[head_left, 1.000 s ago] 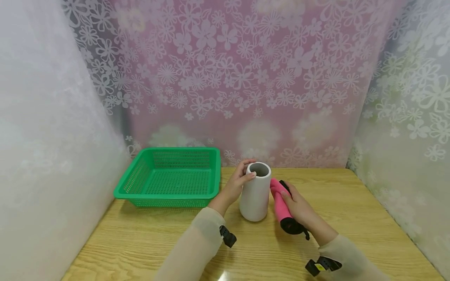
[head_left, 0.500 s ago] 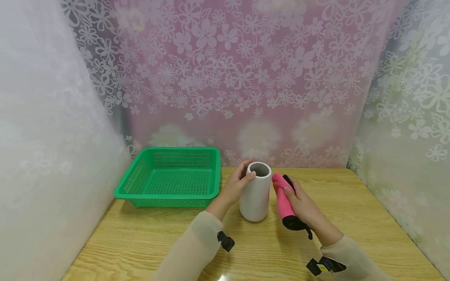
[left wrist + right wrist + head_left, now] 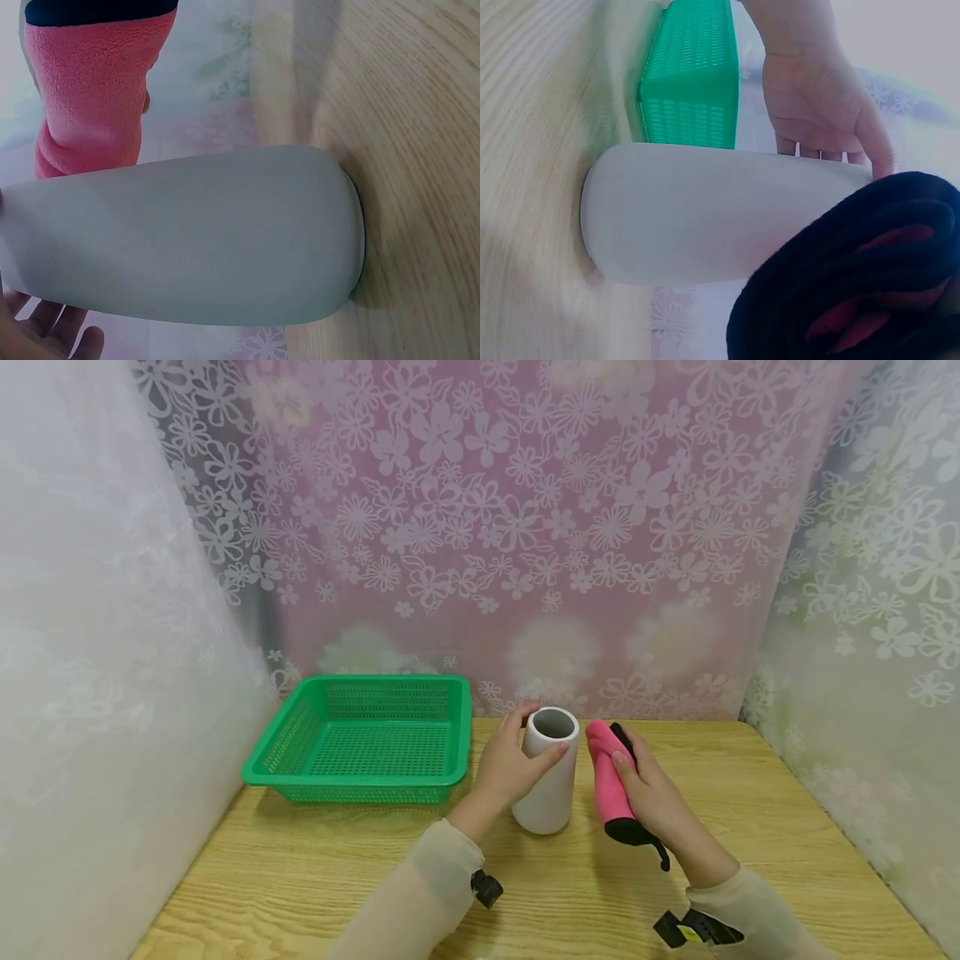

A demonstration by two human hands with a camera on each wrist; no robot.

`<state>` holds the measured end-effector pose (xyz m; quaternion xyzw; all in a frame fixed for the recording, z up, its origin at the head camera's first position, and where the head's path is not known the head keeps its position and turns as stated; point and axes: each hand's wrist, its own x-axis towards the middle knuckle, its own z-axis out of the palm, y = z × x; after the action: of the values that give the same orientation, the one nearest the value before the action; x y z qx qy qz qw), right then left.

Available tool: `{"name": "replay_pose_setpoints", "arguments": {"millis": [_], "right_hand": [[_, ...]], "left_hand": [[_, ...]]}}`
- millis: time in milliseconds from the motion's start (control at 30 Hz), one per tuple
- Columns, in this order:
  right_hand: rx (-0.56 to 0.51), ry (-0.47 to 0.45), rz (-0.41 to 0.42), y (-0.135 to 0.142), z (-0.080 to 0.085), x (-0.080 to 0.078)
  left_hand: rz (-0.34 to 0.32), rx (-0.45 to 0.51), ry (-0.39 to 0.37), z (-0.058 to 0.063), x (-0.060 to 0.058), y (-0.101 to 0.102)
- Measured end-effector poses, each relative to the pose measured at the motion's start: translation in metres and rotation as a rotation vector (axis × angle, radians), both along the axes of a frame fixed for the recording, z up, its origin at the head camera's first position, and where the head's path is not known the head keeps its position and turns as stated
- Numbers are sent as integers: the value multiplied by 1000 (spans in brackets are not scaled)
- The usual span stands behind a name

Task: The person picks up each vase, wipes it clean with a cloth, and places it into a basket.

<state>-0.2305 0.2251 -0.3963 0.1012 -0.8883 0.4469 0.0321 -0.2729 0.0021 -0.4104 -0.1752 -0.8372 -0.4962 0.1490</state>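
Currently, a smooth white tapered vase [image 3: 546, 797] stands upright on the pale wood-grain bench [image 3: 262, 877]. Left grip [image 3: 506, 768] wraps its upper part, thumb across the front. Right grip [image 3: 654, 785] clamps a folded pink plush cloth with black trim [image 3: 611, 781], raised just beside the vase; head view shows a gap between.

Judged technique: brace the vase high but lightly, present the soft pink face flat, keep the dangling black cord [image 3: 665, 857] tucked away, turn the vase rather than reach round. Hard sideways pressure near the rim could tip it.

Containers: vase mouth uncovered, grey inner wall visible, bottom hidden. Green perforated plastic basket [image 3: 356, 780], left of the vase, upright; only its slotted floor shows inside.
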Motion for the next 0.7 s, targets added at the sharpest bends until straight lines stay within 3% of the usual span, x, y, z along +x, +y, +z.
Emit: {"name": "replay_pose_setpoints", "arguments": {"millis": [300, 700], "right_hand": [[-10, 58, 7, -1, 7, 4], [-53, 161, 25, -3, 14, 7]], "left_hand": [[-93, 68, -59, 2, -5, -4], [-205, 48, -122, 1, -17, -15]]}}
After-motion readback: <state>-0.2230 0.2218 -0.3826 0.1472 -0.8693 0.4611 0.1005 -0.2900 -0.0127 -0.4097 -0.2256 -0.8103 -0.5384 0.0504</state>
